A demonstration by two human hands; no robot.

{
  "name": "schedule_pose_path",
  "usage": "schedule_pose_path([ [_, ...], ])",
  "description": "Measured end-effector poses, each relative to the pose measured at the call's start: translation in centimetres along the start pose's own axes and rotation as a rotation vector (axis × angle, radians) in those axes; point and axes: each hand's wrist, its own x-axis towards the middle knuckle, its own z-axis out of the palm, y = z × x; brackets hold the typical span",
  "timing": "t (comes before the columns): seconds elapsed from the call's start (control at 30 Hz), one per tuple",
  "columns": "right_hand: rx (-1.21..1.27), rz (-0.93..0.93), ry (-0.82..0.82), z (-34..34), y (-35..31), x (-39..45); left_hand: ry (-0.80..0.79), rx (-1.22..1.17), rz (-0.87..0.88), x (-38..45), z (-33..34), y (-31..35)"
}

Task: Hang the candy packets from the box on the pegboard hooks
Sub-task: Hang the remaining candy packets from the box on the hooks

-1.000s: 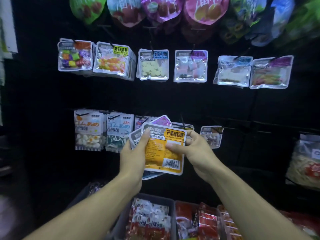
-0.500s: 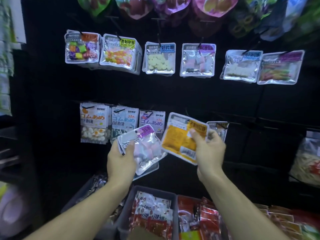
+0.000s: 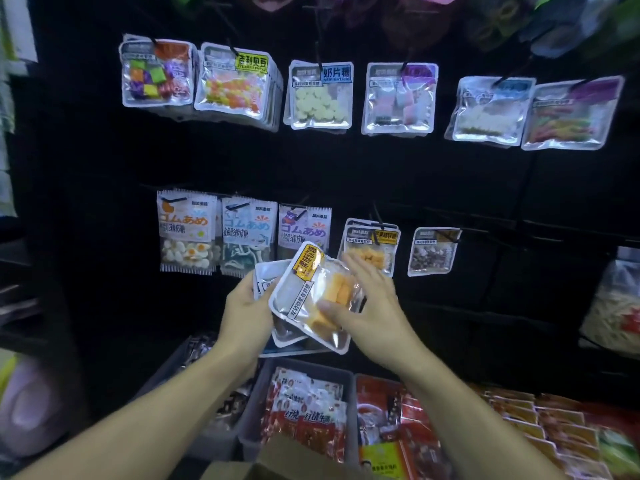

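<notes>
Hanging done for one mango packet (image 3: pixel 372 249), now on its pegboard hook (image 3: pixel 377 216); right hand (image 3: pixel 367 306), fingers curled, pinches the next mango packet (image 3: pixel 311 296) off the stack (image 3: pixel 268 282) gripped by left hand (image 3: pixel 247 310); hanging remains.

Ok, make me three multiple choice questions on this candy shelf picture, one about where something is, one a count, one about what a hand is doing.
1. Where does the egg-candy packet hang?
A. left end of the middle row
B. right end of the top row
C. in the grey bin

2. How many clear packets front the top row?
A. three
B. six
C. nine

3. What is the left hand doing?
A. hanging idle
B. pressing the pegboard
C. holding a stack of packets

Answers:
1 A, it hangs leftmost, beside the blue-print packet.
2 B, six hang side by side.
3 C, its fingers grip the stack, while the right hand rests on the mango packet on top.
</notes>
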Motion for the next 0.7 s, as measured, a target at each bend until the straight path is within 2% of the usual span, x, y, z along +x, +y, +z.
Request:
schedule_pose_path([
  [0.07,0.087,0.105,-0.070,-0.8,0.5,0.8,-0.011,0.023,-0.002,0.1,-0.2,-0.2],
  [0.13,0.183,0.175,-0.055,-1.7,0.8,1.5,0.000,0.043,0.010,0.2,0.1,-0.1],
  [0.27,0.329,0.251,0.086,-3.8,1.9,2.7,0.081,0.026,0.016,0.7,0.7,-0.2],
  [0.4,0.578,0.273,0.368,-4.2,4.3,3.3,0.095,0.012,-0.017,0.8,0.7,-1.0],
  [0.53,0.578,0.351,0.366,-2.4,6.8,3.9,0.106,0.001,-0.047,0.8,0.5,-2.5],
  [0.7,0.633,0.362,0.487,-1.3,7.9,5.6,0.102,0.004,-0.054,1.0,0.3,-3.1],
])
